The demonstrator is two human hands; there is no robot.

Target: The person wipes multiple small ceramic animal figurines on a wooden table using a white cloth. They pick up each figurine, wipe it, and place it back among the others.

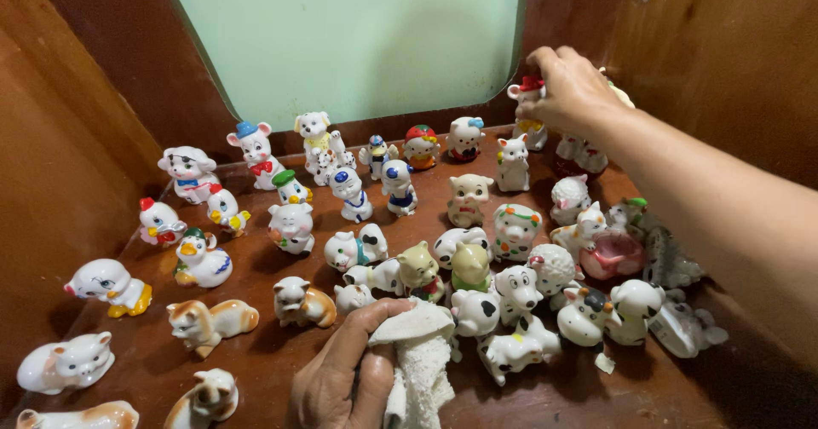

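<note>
At the far right of the brown wooden shelf (256,365), about one o'clock from its middle, the right hand (573,91) comes in from the right edge and closes from above on a small white ceramic animal figurine with a red hat (528,98). The fingers curl over its top, so only the hat, one ear and a strip of body show to the left of the knuckles. The figurine stands upright, its long axis vertical; which way it faces is mostly hidden by the hand. It sits directly under the right hand and well away from the left, so the right is plainly the nearer one. A white pig figurine with pink ears (512,163) stands just beside it at seven o'clock.

Down at six o'clock, the left hand (345,376) rests at the shelf's near edge, closed around a crumpled white cloth (420,362). The cloth's upper fold touches a cluster of white spotted dog figurines (498,322) just to its right.
</note>
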